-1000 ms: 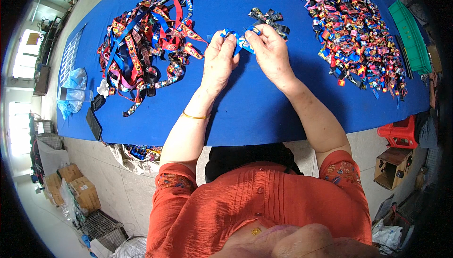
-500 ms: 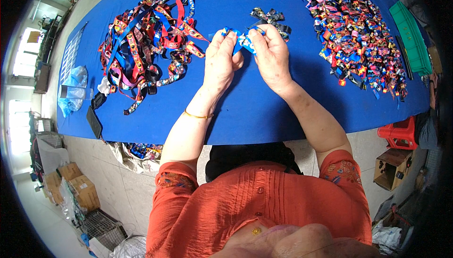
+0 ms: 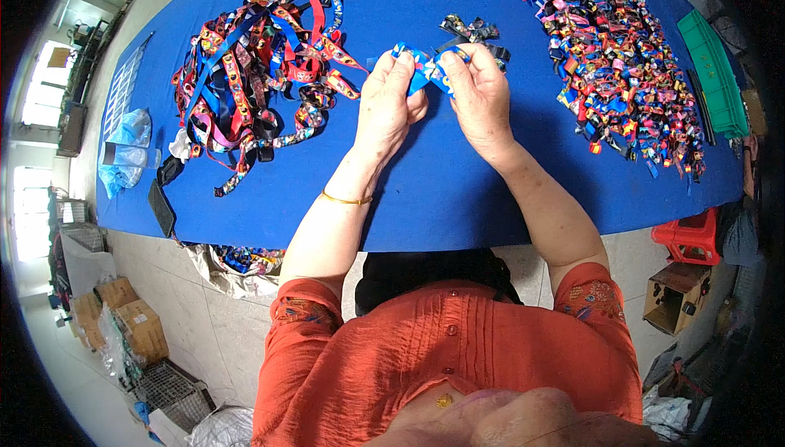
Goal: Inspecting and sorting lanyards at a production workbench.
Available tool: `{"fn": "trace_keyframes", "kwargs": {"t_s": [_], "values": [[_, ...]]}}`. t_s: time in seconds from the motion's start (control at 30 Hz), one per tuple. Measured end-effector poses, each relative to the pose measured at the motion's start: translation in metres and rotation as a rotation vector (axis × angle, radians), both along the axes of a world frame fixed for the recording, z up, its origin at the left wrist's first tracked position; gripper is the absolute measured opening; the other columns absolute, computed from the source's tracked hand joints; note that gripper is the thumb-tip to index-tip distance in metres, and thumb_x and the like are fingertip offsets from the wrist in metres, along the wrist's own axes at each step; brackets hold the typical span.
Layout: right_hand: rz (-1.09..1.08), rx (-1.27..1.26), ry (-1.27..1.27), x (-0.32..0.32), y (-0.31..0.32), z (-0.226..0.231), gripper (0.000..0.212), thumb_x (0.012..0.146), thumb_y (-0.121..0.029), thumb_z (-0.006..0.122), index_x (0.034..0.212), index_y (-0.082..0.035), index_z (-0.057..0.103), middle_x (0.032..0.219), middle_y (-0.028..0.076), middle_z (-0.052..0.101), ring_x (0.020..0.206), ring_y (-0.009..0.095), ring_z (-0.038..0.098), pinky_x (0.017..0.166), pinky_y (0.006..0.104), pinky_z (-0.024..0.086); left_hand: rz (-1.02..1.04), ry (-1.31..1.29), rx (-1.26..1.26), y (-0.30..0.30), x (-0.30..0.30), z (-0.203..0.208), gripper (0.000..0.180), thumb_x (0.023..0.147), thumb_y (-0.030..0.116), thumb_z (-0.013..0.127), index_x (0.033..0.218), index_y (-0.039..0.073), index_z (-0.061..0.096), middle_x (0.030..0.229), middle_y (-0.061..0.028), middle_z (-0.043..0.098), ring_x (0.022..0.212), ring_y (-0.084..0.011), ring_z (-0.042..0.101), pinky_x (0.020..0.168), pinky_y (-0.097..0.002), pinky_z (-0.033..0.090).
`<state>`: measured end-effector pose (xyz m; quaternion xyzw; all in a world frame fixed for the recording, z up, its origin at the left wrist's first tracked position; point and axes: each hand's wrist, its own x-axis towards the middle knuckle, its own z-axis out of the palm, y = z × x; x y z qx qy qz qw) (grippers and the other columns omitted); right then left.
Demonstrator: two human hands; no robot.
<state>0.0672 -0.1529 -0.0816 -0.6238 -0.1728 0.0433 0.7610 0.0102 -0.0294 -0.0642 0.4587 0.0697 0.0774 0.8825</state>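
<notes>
Above the blue-covered table (image 3: 433, 193) I hold a blue patterned ribbon bow (image 3: 430, 71) between both hands. My left hand (image 3: 388, 103) pinches its left side with thumb and fingers, and my right hand (image 3: 477, 97) pinches the right side. The part under my fingers is hidden. Just behind my right hand lies a small bunch of dark patterned ribbon pieces (image 3: 470, 28). To the left is a tangled heap of long printed ribbons (image 3: 237, 79) in red, blue and black. A large spread of small colourful ribbon bows (image 3: 609, 58) covers the right side.
A green plastic tray (image 3: 711, 75) stands at the table's right edge, with a red stool (image 3: 688, 236) below. Blue plastic bags (image 3: 129, 152) lie on the left edge. A sack of ribbon pieces (image 3: 237, 271) is under the front edge, and cardboard boxes (image 3: 135, 324) stand at lower left.
Both hands have shifted slightly right in the picture, still pinching the ribbon. More of the blue ribbon shows on either side of its middle now.
</notes>
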Motion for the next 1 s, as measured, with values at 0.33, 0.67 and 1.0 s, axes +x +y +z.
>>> {"fn": "trace_keyframes", "kwargs": {"t_s": [0.33, 0.67, 1.0], "values": [[0.115, 0.084, 0.079, 0.005, -0.003, 0.004, 0.013, 0.098, -0.014, 0.06, 0.103, -0.003, 0.057, 0.083, -0.002, 0.059, 0.072, 0.001, 0.05, 0.061, 0.0203, 0.043, -0.025, -0.003, 0.215, 0.008, 0.001, -0.014, 0.018, 0.094, 0.022, 0.065, 0.09, 0.008, 0.056, 0.06, 0.0062, 0.046, 0.047, -0.0028, 0.034, 0.044, -0.0213, 0.025], [0.222, -0.02, 0.124, 0.004, -0.006, 0.003, 0.009, 0.094, -0.01, 0.064, 0.094, -0.004, 0.057, 0.081, -0.001, 0.062, 0.071, 0.002, 0.053, 0.061, 0.0198, 0.041, 0.025, -0.006, 0.231, 0.012, 0.003, -0.014, 0.011, 0.094, 0.017, 0.066, 0.091, 0.008, 0.059, 0.059, 0.0085, 0.047, 0.047, -0.0007, 0.035, 0.043, -0.0198, 0.024], [0.156, -0.084, 0.066, 0.008, -0.003, -0.006, 0.012, 0.094, -0.013, 0.065, 0.091, -0.004, 0.058, 0.077, -0.002, 0.062, 0.067, 0.001, 0.051, 0.057, 0.0192, 0.04, 0.014, 0.024, 0.239, 0.013, 0.004, -0.016, 0.013, 0.094, 0.017, 0.066, 0.091, 0.008, 0.058, 0.058, 0.0086, 0.047, 0.046, -0.0007, 0.036, 0.042, -0.0198, 0.025]]}}
